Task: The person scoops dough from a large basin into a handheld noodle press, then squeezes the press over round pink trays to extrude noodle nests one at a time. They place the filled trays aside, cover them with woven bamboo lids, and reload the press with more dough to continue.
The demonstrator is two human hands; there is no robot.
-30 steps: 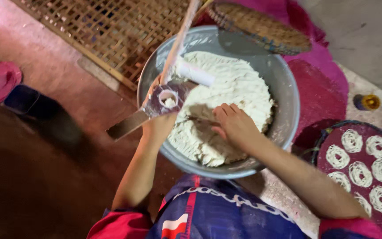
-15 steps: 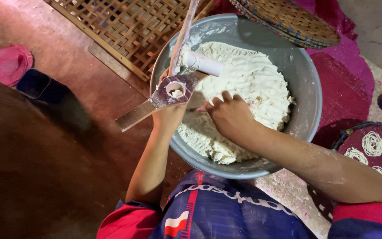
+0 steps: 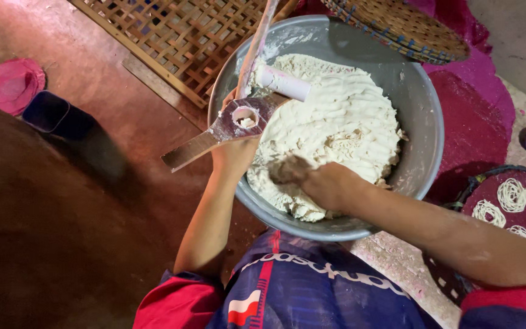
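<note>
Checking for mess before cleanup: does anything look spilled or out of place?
Yes. White flour-like powder is scattered on the floor beside the grey bowl, and dough smears coat the press in the left hand.

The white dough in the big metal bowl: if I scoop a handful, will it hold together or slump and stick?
The dough keeps ridges and finger marks, so it is probably soft yet stiff enough to lift as a lump. Smears on the bowl wall and on the press in the left hand suggest it sticks. The right hand is sunk in, so it likely yields easily.
</note>
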